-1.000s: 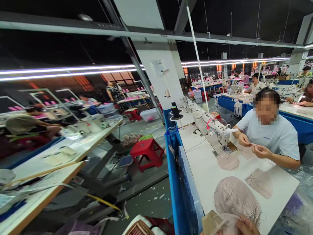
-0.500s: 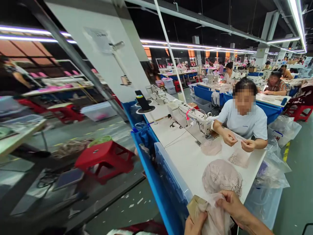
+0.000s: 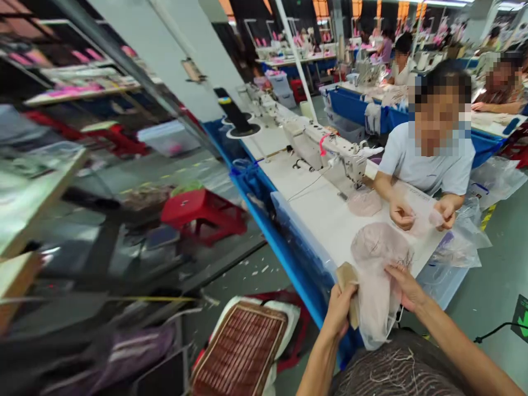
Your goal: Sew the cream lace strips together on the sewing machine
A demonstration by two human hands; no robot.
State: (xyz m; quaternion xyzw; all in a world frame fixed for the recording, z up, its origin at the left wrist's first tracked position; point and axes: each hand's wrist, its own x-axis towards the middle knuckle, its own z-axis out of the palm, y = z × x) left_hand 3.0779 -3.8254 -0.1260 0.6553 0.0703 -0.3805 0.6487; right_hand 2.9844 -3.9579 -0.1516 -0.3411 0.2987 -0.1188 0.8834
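Observation:
A sheer pale pink fabric (image 3: 374,300) hangs between my two hands at the near end of the white sewing table (image 3: 325,220). My left hand (image 3: 341,308) is closed on a tan piece (image 3: 347,275) and the fabric's left edge. My right hand (image 3: 406,286) pinches the fabric's upper right side. Just beyond, a pile of pale pink lace pieces (image 3: 377,242) lies on the table. A smaller pink piece (image 3: 364,203) rests by the white sewing machine (image 3: 334,148).
A person in a light blue shirt (image 3: 433,159) sits across, holding pale fabric. Blue cloth trough (image 3: 284,275) and clear bin (image 3: 301,231) line the table's left edge. A stool with a brown slatted mat (image 3: 243,346) stands lower left; a red stool (image 3: 202,212) is behind it.
The view has tilted down and both forearms show more. The fabric now hangs longer and more spread between my hands. The person across has lowered the hands, which hold pale fabric.

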